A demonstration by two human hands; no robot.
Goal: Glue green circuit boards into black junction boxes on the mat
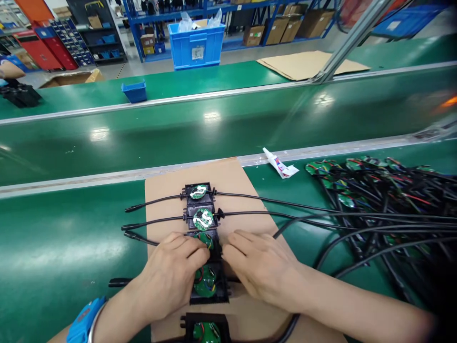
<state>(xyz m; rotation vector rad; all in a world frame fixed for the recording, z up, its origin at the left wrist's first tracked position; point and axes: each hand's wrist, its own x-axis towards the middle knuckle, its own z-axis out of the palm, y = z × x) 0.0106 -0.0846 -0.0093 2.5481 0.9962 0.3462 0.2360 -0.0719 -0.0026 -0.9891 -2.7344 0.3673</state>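
Observation:
A column of several black square housings lies on a brown cardboard sheet (228, 176), each with a round green circuit board inside and black cables running out both sides. My left hand (171, 274) and my right hand (259, 264) meet over the third housing (207, 238), fingers curled and pressing on its edges. The top housing (198, 192) and second housing (203, 218) lie untouched beyond my fingers. A fourth housing (207, 285) sits between my wrists, and a fifth (206, 329) is at the bottom edge. A blue wristband (84, 319) is on my left wrist.
A heap of green boards with black cables (378, 195) lies at right on the green bench. A small white glue tube (280, 165) lies by the rail. Beyond are a green conveyor belt (228, 124), a small blue bin (134, 91), a blue crate (197, 45) and flat cardboard (307, 64).

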